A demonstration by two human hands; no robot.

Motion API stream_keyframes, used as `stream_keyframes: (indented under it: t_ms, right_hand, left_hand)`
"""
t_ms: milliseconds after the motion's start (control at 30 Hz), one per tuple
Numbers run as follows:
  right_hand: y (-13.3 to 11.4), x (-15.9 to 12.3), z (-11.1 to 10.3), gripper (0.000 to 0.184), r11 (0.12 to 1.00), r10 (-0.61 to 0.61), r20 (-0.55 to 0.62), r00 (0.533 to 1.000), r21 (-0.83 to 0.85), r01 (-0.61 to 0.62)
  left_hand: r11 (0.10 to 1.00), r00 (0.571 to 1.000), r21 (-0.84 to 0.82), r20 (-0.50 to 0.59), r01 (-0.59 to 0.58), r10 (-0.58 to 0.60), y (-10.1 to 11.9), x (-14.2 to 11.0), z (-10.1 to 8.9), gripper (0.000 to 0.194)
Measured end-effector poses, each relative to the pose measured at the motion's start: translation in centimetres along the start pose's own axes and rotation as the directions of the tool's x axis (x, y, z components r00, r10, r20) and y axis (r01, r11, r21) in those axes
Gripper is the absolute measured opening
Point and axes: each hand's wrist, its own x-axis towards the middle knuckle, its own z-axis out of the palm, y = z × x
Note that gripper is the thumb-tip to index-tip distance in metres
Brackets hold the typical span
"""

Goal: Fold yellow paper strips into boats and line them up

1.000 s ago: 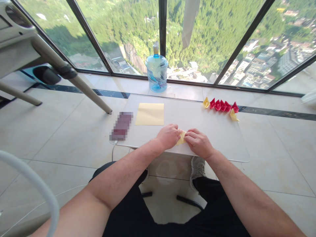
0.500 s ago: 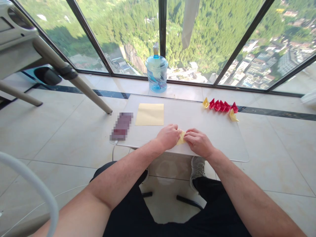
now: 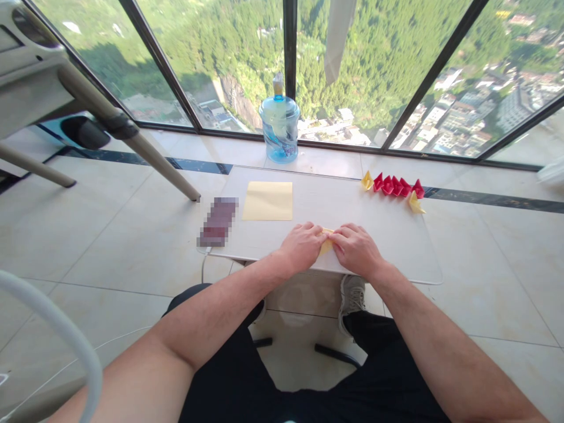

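Note:
A small folded piece of yellow paper [image 3: 326, 246] lies near the front edge of the white table [image 3: 343, 205], between my two hands. My left hand [image 3: 304, 244] grips its left side, fingers closed. From the other side my right hand [image 3: 353, 247] pinches it, and the fingertips of both hands nearly meet at its upper part. The fingers cover much of the paper, so its exact fold is hidden. Beyond my left hand a flat sheet of yellow paper [image 3: 268, 201] rests on the table.
Red folded paper shapes [image 3: 396, 187] stand in a row at the far right, with a yellow one [image 3: 367, 180] at the left end and another yellow one [image 3: 415, 203] in front. A blurred phone [image 3: 219, 221] with a cable lies left. A water jug [image 3: 280, 129] stands behind the table.
My fingertips have come closer together on the folded yellow paper, and my right hand has shifted slightly. A yellow edge now shows above the fingertips. The other things stay in place.

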Motion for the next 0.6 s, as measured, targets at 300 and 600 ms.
stream_keyframes:
  t_ms: [300, 600]
  right_hand:
    - [-0.6, -0.1, -0.2, 0.023, 0.977, 0.154, -0.014, 0.988, -0.148, -0.155]
    - [2.2, -0.7, -0.7, 0.033, 0.926, 0.29, -0.064, 0.955, -0.232, -0.296]
  left_hand:
    - [0.996, 0.999, 0.066, -0.001, 0.052, -0.052, 1.0, 0.0, -0.2, 0.039]
    - [0.994, 0.995, 0.054, 0.003, 0.099, -0.1, 0.7, 0.2, -0.2, 0.04]
